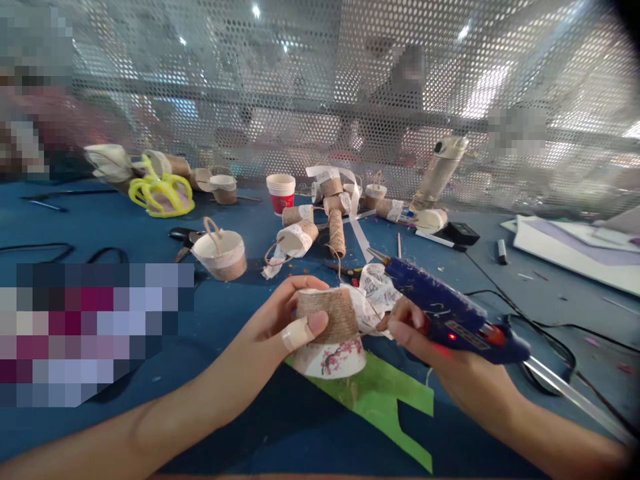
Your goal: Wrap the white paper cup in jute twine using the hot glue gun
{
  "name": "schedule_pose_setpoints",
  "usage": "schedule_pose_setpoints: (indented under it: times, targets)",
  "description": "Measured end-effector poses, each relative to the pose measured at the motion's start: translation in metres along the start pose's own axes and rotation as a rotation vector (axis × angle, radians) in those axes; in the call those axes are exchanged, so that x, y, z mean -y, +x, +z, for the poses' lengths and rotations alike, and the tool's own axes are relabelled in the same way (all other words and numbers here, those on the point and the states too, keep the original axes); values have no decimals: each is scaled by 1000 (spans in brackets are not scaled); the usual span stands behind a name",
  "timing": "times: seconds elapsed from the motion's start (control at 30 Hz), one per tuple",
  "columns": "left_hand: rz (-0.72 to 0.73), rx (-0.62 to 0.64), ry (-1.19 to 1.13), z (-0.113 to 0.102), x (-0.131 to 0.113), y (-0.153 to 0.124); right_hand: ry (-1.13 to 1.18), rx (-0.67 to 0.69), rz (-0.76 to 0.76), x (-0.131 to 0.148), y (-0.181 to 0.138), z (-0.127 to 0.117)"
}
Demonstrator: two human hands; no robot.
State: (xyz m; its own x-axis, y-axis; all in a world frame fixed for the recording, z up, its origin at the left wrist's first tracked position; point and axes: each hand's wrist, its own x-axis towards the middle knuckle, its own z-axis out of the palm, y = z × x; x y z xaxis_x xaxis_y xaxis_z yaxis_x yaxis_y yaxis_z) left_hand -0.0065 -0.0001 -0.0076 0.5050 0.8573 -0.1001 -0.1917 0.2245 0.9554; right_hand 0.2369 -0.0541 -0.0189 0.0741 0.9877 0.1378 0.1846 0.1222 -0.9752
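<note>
My left hand (295, 320) is closed around an upturned paper cup (345, 360) with pink blossoms printed near its rim. Brown twine (333, 313) wraps the upper part of this cup. A bandage covers my left thumb. In my right hand (425, 340) is a blue hot glue gun (440, 300), its red light on and its nozzle pointing up and left. The thumb and finger of that hand pinch a strand of twine beside the cup. White lace (377, 290) lies bunched just behind. Under the cup is a piece of green felt (360, 393).
Several twine-wrapped cups, including a small basket (223, 257), stand farther back. Also there are a red cup (281, 195), a twine spool (337, 235), a yellow crown-shaped piece (160, 193) and a bottle (440, 173). Black cables (545, 333) run at right, near white sheets (575, 257). Perforated metal closes the back.
</note>
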Motion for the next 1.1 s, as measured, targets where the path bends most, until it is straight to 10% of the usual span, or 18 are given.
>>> schedule_pose_setpoints:
  times: [1.1]
  targets:
    - [142,243,-180,3,11,-8,207,32,163,9,-3,12]
